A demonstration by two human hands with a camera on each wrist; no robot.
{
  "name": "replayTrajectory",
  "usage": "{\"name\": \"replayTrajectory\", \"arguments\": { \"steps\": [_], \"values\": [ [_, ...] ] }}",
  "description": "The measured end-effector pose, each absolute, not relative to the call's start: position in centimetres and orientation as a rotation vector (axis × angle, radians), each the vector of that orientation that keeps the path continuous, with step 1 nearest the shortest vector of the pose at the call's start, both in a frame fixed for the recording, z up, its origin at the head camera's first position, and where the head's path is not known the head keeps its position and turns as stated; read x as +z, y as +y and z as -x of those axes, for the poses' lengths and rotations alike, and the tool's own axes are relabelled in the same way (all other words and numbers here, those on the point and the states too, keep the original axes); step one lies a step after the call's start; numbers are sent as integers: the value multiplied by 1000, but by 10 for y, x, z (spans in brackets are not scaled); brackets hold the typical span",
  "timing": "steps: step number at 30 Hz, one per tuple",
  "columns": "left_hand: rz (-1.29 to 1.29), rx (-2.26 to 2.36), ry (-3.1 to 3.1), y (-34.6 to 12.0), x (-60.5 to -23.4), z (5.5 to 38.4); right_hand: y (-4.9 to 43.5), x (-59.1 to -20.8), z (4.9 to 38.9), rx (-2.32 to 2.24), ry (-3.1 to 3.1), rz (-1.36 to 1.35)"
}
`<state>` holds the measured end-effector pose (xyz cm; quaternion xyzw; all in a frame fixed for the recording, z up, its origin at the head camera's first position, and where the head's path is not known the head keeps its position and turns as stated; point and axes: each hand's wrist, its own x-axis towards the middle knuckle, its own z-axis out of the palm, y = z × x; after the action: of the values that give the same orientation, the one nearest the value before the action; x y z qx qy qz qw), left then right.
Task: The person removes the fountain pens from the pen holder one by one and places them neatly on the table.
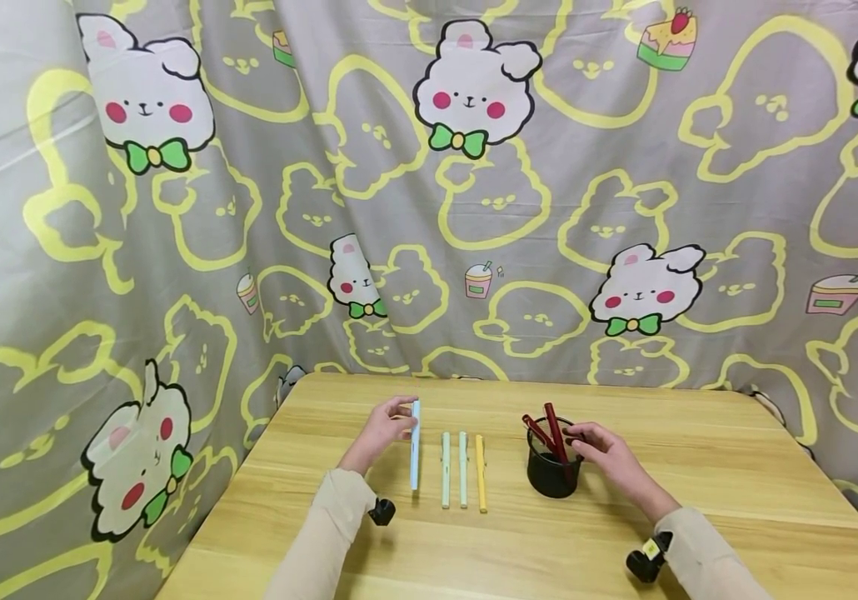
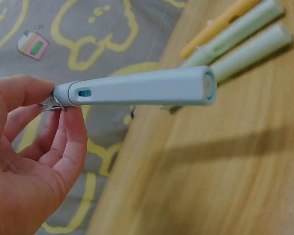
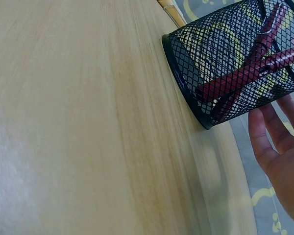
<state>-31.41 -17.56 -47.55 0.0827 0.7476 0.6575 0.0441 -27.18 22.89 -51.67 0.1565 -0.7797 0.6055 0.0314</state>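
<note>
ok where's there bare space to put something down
Bare table: the front stretch between the sleeves, right of the right hand, and a smaller gap between yellow pen and cup. Crowded: the row from blue pen, in the left hand, through green pens to yellow, plus the cup beside the right hand.

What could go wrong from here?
The blue pen, pinched near one end by the left hand above the table, might slip and knock the nearest green pen. The right hand, right beside the mesh holder, could bump it and perhaps spill its dark red pens.
</note>
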Motion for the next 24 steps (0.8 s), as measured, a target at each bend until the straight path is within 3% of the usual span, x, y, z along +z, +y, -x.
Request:
{"name": "replayTrajectory", "arguments": {
  "steps": [12,24],
  "values": [
    [-263,1899,2284,-174,-503,320,229,-520,274,1867,-2388,-485],
    [-276,1910,2287,-163,-501,314,230,-518,274,1863,-2390,-493]
  ]
}}
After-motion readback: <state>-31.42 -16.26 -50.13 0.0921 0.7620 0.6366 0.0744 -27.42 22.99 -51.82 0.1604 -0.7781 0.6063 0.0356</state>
